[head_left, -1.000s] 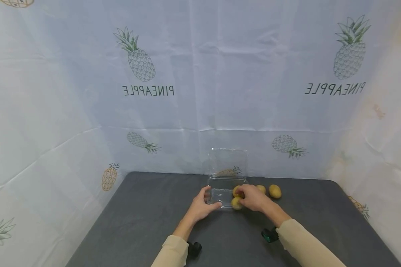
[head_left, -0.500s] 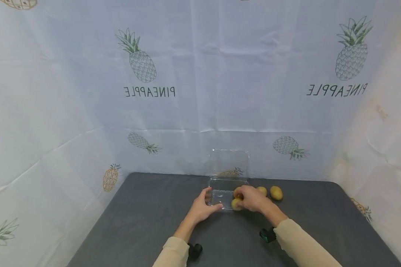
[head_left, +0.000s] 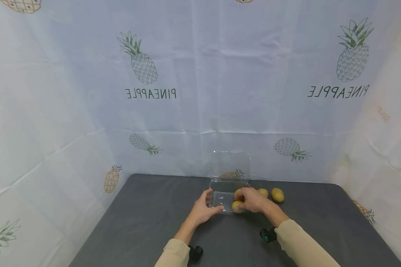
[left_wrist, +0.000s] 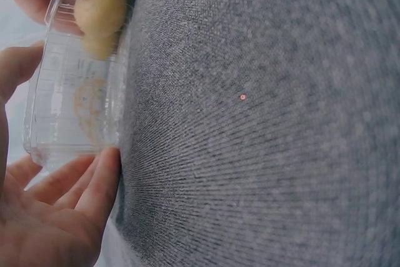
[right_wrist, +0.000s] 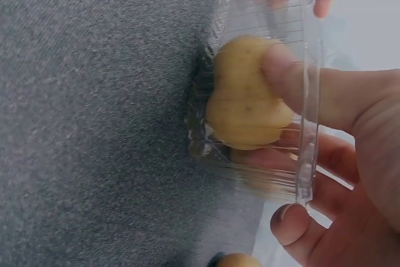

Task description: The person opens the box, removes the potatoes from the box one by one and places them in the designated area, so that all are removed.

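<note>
A clear plastic clamshell container [head_left: 222, 196] sits open on the table, its lid [head_left: 230, 163] standing up at the back. My left hand [head_left: 202, 209] is at its left end, extended fingers touching the end wall and thumb by the front rim. Reaching into the right end, my right hand [head_left: 252, 200] holds a yellow potato [head_left: 237, 207] near the front; the right wrist view shows the thumb on the potato [right_wrist: 250, 114] with fingers behind. A second potato [head_left: 238, 192] lies farther back in the container, partly hidden by that hand.
Two more potatoes lie on the dark grey table [head_left: 160, 218] right of the container, one just past the right hand [head_left: 263, 192] and another potato [head_left: 277, 195] farther right. A pineapple-print curtain [head_left: 200, 92] rises behind the table.
The head view has tilted slightly, so everything sits a little lower in it. The right thumb and fingers shift slightly over the front potato; the left hand stays at the container.
</note>
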{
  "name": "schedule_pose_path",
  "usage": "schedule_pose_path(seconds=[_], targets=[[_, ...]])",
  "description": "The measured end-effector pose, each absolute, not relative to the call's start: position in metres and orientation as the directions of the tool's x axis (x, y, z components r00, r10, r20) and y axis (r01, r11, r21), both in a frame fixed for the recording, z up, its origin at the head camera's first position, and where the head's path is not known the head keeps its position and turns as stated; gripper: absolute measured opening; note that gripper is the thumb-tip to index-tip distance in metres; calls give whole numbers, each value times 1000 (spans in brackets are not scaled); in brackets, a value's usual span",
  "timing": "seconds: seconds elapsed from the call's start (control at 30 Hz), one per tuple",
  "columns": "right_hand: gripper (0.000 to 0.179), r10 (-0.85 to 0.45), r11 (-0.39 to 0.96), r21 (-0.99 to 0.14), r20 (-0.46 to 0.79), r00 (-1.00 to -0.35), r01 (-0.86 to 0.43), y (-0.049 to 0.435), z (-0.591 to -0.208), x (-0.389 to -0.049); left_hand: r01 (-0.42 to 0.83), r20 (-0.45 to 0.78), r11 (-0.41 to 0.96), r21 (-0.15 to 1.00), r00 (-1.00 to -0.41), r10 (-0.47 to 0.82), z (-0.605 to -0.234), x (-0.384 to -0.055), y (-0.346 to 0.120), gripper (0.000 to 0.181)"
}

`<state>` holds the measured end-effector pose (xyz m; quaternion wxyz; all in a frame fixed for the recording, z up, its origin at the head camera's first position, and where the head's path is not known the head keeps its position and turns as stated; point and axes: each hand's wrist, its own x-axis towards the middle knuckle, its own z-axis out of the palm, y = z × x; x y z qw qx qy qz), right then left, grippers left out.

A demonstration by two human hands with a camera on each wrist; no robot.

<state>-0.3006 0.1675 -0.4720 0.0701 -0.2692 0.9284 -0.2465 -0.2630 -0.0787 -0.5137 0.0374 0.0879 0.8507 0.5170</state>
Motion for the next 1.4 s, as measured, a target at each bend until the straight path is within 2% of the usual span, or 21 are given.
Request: schedule_pose_path(seconds=[0.2, 0.43, 0.73, 0.83, 1.4], targets=[[23, -532, 729, -512, -5, -847, -455, 169, -474, -299, 92, 10, 458, 884, -984, 178, -514, -263, -78, 85], [22, -515, 719, -521, 45, -856, -460, 168, -477, -296, 94, 13, 454, 886, -984, 179, -516, -264, -79, 84], [22, -511, 760, -441, 50, -858, -478, 166, -478, -299, 98, 16, 436, 895, -982, 188, -516, -264, -78, 85], [22, -521, 754, -449, 37, -853, -480, 168, -479, -300, 93, 7, 441, 893, -981, 191, -517, -263, -78, 85], [33, -422, 637, -681, 83, -903, -361, 175, -486, -296, 97, 14, 445, 890, -983, 185, -518, -266, -79, 86]])
